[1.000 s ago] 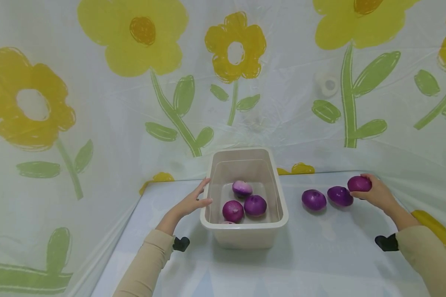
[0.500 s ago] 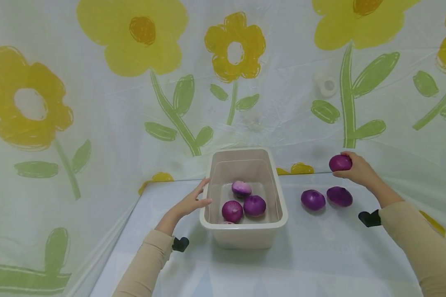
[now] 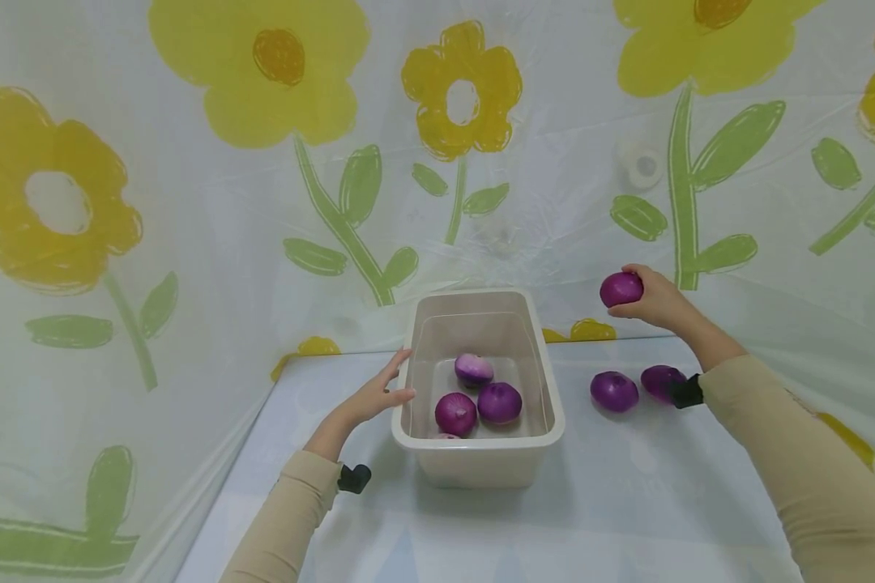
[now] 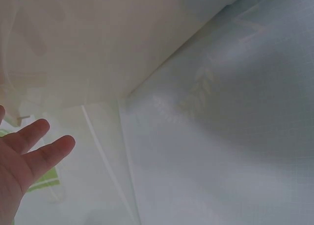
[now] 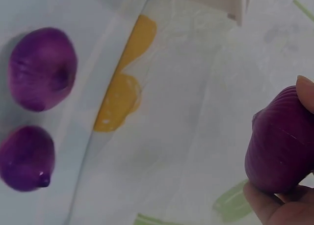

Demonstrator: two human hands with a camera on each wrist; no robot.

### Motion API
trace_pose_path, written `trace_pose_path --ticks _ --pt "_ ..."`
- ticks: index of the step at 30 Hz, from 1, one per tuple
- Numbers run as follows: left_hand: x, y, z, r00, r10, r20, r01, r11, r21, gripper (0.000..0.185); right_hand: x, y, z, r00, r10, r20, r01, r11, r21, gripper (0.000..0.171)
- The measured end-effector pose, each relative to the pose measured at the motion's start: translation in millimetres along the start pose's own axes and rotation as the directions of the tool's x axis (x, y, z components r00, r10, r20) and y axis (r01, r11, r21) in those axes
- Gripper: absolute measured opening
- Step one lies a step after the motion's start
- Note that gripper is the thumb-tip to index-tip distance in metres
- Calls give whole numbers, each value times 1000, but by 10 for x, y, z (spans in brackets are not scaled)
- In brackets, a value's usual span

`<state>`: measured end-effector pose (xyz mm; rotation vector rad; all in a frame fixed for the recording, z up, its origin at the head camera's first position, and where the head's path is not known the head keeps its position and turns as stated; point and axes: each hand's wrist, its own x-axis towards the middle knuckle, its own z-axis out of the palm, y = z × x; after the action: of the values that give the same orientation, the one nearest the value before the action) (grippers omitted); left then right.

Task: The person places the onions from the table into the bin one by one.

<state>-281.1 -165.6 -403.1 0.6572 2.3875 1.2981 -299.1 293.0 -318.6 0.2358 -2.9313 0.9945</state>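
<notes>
My right hand grips a purple onion in the air, above and to the right of the beige tub; the right wrist view shows that held onion with my fingers around it. Two more purple onions lie on the table below my right arm, and the right wrist view shows the pair. Three onions sit inside the tub. My left hand rests with straight fingers against the tub's left rim; its fingers appear beside the tub wall.
A plastic sheet printed with yellow flowers and green stems hangs as a wall behind and to both sides. The pale table surface runs forward of the tub. A small white round fitting shows behind the sheet at the upper right.
My right hand has lifted one onion off the table at the far right and carried it up and leftward toward the tub. The left hand has stayed on the tub.
</notes>
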Motion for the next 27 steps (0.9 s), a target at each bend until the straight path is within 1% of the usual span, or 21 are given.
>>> trace_pose_path --ticks 5,10,17,22,24,27 --pt "112 -226 -2 1000 0 -16 0 1000 -7 87 117 -234 88 999 -35 -1 35 999 -8 78" --pt "120 -268 7 999 12 -32 -12 1000 5 87 206 -450 224 997 -74 23 74 997 3 77" --pt "117 -272 8 999 20 -35 -20 1000 5 89 251 -767 399 990 -135 43 134 991 25 77" --pt "113 -248 -3 1000 11 -22 -11 1000 3 88 268 -955 520 980 -192 58 190 981 37 78" --pt "95 -205 -8 1000 5 -13 -5 1000 -3 88 266 -1022 560 974 -215 66 213 976 38 78" --pt "31 -69 -14 1000 1 1 -1 1000 -7 89 237 -1121 611 969 -232 83 229 972 44 78"
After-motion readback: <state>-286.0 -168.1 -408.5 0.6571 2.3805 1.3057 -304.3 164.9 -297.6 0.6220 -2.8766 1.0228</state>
